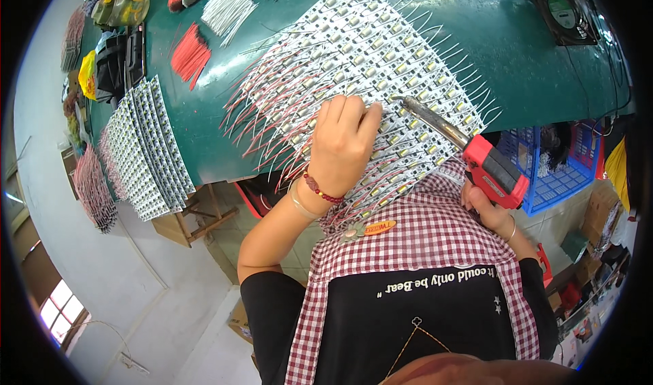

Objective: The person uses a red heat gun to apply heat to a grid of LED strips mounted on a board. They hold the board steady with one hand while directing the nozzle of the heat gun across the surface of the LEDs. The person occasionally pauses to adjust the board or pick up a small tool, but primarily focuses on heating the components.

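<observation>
The sheet of white LED strips (381, 65) is lying flat on the green table (490, 38), fanning across its near half, with thin red and white lead wires (262, 113) sticking out along its left edge and bare white leads along its right. The left hand (343, 147) is resting palm down on the near part of the sheet, its fingers (350, 109) held close together and curled so the tips are pressing on a strip; whether a wire is pinched under them cannot be told from this view. A red bead bracelet (320, 189) is sitting on that wrist. The right hand (490, 211) is wrapped tight around the grip of a red soldering gun (493, 171), and the gun's metal barrel (428, 120) is reaching up and left, its tip touching the sheet just beside the left fingertips. The gun body is hanging over the table's near edge, above a blue plastic basket (554, 174). A second stack of strips (146, 150) is lying at the table's left corner, well apart from the hands. Further back, a bundle of red wires (189, 55) and a bundle of white wires (228, 9) are lying side by side. A small black fan (564, 7) is standing at the far right of the table. The person is wearing a red-and-white checked apron (422, 239).
</observation>
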Tool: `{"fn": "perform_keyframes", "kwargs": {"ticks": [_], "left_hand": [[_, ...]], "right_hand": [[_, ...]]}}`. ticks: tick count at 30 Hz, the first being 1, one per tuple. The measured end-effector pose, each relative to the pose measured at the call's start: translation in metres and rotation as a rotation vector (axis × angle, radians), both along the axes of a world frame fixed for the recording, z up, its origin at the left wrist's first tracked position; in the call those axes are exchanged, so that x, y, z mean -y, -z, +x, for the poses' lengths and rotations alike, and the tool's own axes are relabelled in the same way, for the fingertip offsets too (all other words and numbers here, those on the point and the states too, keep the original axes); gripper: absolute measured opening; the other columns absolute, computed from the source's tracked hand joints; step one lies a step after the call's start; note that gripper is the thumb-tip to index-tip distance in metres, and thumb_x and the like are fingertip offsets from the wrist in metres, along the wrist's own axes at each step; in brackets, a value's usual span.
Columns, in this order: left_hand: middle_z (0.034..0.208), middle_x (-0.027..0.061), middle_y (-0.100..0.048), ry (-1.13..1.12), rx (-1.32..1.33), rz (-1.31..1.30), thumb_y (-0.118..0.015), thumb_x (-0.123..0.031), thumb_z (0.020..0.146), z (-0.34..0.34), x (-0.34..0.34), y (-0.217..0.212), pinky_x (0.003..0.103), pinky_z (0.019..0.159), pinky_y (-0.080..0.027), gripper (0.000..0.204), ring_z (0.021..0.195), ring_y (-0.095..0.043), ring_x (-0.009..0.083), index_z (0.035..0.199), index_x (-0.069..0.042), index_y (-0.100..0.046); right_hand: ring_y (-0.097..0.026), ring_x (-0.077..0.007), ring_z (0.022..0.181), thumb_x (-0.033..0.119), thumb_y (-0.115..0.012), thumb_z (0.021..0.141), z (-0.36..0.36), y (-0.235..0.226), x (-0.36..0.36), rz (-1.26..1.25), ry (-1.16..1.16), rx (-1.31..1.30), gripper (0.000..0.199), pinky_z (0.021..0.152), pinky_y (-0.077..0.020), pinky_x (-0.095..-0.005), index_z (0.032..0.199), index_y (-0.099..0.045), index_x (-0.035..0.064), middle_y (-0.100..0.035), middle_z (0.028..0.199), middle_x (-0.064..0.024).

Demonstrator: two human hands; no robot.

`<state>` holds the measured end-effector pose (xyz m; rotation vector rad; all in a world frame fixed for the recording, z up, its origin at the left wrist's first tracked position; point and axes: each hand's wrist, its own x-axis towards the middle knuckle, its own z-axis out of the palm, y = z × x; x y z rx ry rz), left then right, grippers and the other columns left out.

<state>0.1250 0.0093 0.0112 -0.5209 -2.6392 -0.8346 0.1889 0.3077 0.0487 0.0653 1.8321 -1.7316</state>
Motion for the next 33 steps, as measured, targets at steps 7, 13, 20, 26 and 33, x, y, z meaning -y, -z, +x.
{"fn": "perform_keyframes", "kwargs": {"ticks": [7,13,20,26,33], "left_hand": [[0.076,0.0076,-0.046,0.065,0.04,-0.008,-0.062,0.004,0.071,-0.007,0.002,-0.004,0.035,0.067,-0.042,0.023,0.073,-0.05,0.0235,0.093,0.0,-0.067],[0.076,0.0079,-0.047,0.066,0.049,-0.016,-0.062,0.004,0.069,-0.008,0.001,-0.007,0.035,0.068,-0.042,0.023,0.074,-0.051,0.0238,0.091,0.001,-0.067],[0.076,0.0083,-0.047,0.07,0.032,-0.045,-0.062,0.003,0.071,-0.009,0.0,-0.008,0.035,0.066,-0.042,0.021,0.073,-0.051,0.0239,0.091,0.001,-0.067],[0.075,0.0082,-0.046,0.064,0.026,-0.048,-0.061,0.003,0.072,-0.007,-0.001,-0.007,0.035,0.066,-0.041,0.021,0.072,-0.05,0.0238,0.092,0.001,-0.066],[0.078,0.0082,-0.047,0.068,0.05,-0.116,-0.061,0.002,0.072,-0.008,-0.003,-0.013,0.035,0.066,-0.041,0.02,0.074,-0.05,0.0232,0.092,0.001,-0.065]], "right_hand": [[-0.055,-0.0101,0.071,0.006,-0.062,0.09,0.001,0.009,-0.003,0.127,-0.066,-0.102,0.007,0.063,-0.0442,-0.0286,0.096,-0.062,0.0021,-0.06,0.079,-0.0014],[-0.058,-0.0153,0.064,0.006,-0.068,0.084,-0.003,0.017,-0.003,0.232,-0.144,-0.259,0.009,0.058,-0.0454,-0.0298,0.091,-0.064,0.0031,-0.061,0.073,-0.0038],[-0.055,-0.0136,0.066,0.014,-0.058,0.093,-0.005,0.008,0.002,0.181,-0.144,-0.227,0.014,0.062,-0.0454,-0.0287,0.088,-0.058,0.0013,-0.057,0.073,-0.0049],[-0.053,-0.0129,0.067,0.019,-0.052,0.099,-0.007,0.011,-0.002,0.174,-0.215,-0.28,0.022,0.064,-0.0454,-0.0285,0.089,-0.054,0.0003,-0.054,0.072,-0.0058],[-0.059,-0.0173,0.061,0.007,-0.07,0.08,-0.004,0.018,0.0,0.23,-0.114,-0.211,0.012,0.058,-0.0466,-0.0297,0.089,-0.065,0.0019,-0.062,0.073,-0.0054]]}}
